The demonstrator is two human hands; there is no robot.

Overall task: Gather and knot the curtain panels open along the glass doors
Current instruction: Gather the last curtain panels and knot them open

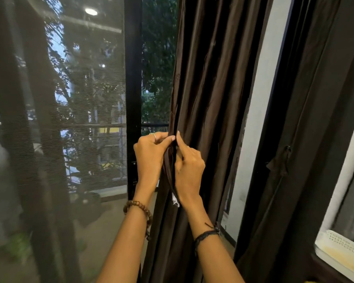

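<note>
**Desk:** What is at the centre of the shot?

**Onlooker:** Two bare hands on a dark brown curtain panel (208, 82) hanging beside a black door frame (133, 78). The left hand (150, 155) is closed, thumb and fingers pinching the panel's leading edge. The right hand (189, 170) is closed too, its index finger pressed up along the same fold, the two hands almost touching across it.

**Desk:** Where does the fabric sit in relation to the doors?

**Onlooker:** It falls in long vertical pleats just right of the frame, covering part of the glass. A small white tag (175, 200) shows on the edge below the right hand. A second dark panel (307, 127) hangs well to the right, apart from the first, with a strip of white wall (262, 111) between them and a small fabric tie (280, 160) dangling on it.

**Desk:** Anything else for the caption?

**Onlooker:** A mesh screen (55, 119) fills the left side, with trees and a building behind it. A wooden bead bracelet (140, 209) circles the left wrist, a black cord band (206, 234) the right, and a ring (153, 135) is on a left finger. A white perforated tray (341, 245) sits at the lower right corner.
</note>
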